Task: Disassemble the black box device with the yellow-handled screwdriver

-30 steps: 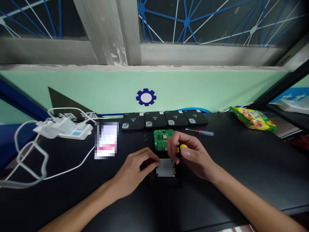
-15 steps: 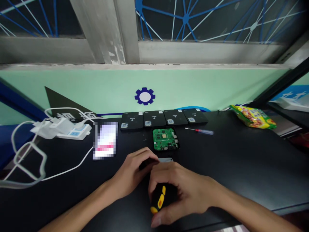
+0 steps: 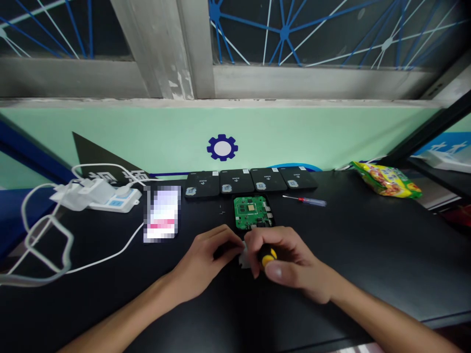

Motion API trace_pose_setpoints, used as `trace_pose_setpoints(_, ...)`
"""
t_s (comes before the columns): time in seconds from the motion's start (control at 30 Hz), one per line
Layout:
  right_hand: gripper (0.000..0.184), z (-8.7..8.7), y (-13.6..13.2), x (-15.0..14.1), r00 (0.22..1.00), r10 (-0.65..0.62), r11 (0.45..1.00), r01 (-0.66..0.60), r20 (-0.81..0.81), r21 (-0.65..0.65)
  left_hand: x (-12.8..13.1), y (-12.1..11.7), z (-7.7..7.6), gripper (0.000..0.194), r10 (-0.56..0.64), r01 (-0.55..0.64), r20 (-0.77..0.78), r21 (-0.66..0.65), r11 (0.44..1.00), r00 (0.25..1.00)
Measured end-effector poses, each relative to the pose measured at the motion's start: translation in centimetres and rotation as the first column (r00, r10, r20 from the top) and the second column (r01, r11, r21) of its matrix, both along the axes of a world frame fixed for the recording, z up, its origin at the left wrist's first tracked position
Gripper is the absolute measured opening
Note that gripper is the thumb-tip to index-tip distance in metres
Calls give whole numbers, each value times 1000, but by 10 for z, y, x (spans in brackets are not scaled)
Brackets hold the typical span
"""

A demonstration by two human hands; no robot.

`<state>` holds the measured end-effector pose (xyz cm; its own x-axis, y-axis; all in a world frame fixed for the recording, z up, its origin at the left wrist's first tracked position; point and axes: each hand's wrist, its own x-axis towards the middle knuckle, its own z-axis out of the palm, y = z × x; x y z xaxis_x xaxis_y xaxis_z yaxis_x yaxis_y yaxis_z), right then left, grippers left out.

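A screwdriver with a black and yellow handle [image 3: 269, 256] is gripped in my right hand [image 3: 300, 264], its handle end toward me. The tool's tip is hidden behind the fingers. My left hand [image 3: 208, 250] pinches the left edge of a small silvery metal plate [image 3: 244, 260], partly covered by both hands. Just beyond the fingers lies a green circuit board [image 3: 250, 211] in an open black case [image 3: 273, 220]. To its left, a few tiny dark pieces, perhaps screws [image 3: 222, 212], rest on the table.
Several flat black boxes [image 3: 235, 181] line the wall. Right of the board is a small clear-handled screwdriver [image 3: 309, 201]. A blurred phone-like screen [image 3: 162, 213] and a white power strip [image 3: 117, 200] with cables stand left. A snack bag [image 3: 386, 181] lies far right.
My right hand has moved up and away from me, turning the screwdriver so its handle end now faces me. More of the metal plate shows. My left hand has barely moved.
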<state>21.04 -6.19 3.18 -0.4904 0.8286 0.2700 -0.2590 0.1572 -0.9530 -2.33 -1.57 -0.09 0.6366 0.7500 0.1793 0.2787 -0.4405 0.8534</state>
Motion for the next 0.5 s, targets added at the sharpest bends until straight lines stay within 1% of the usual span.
trace_pose_setpoints(0.1,33,0,4,2,993,-87,996,85,-75,-36,1,0,-2,10,9,-9,-25,1,1000,1000)
trace_pose_setpoints(0.2,31,-2,8,3,969,-151,987,137,-196,-86,1,1,-2,9,12,-12,-20,-11,1000,1000)
trace_pose_setpoints(0.33,24,-3,14,3,936,-159,981,112,-315,-161,1,1,-3,8,14,-15,-32,-18,1000,999)
trace_pose_setpoints(0.4,26,-2,16,2,928,-145,981,89,-343,-174,1,1,-3,8,14,-14,-33,-10,1000,999)
trace_pose_setpoints(0.5,33,1,18,1,934,-137,983,89,-329,-159,0,1,-4,8,16,-16,-26,-3,1000,1000)
